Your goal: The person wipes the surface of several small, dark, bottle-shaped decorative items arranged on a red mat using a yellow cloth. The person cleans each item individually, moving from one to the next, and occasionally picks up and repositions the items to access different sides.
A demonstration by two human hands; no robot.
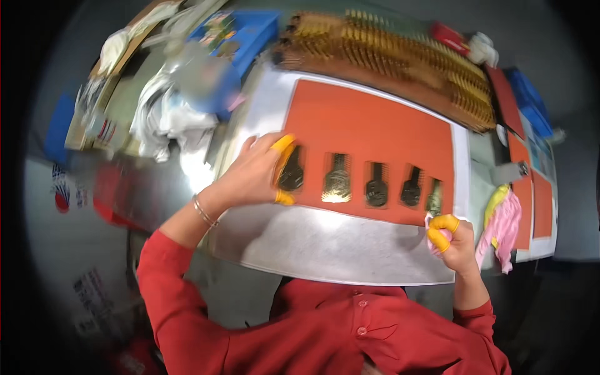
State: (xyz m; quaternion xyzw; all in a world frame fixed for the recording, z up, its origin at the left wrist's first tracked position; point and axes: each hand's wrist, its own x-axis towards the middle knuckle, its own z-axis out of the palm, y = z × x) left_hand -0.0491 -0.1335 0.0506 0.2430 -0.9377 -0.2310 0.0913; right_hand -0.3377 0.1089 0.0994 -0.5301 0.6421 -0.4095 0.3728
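Observation:
A row of several small flat plates, shiny black and gold with comb-like edges, lies on an orange sheet (369, 119). My left hand (262, 169) spans the leftmost plate (292, 172), yellow-capped fingertip at its top and thumb at its bottom edge. Beside it lies a brighter gold plate (337, 178), then two darker plates (376, 185). At the row's right end, my right hand (453, 240) pinches a crumpled pink cloth (432, 240) close to the last plate (435, 195). Yellow covers sit on its fingertips too.
A brown rack (387, 59) with rows of gold toothed pieces stands behind the sheet. To the right lie a pink cloth (503, 228) and more orange sheets (542, 203). A blue tray (256, 37) and white cloth (165, 115) are at the left. The silvery table edge (325, 250) is nearest me.

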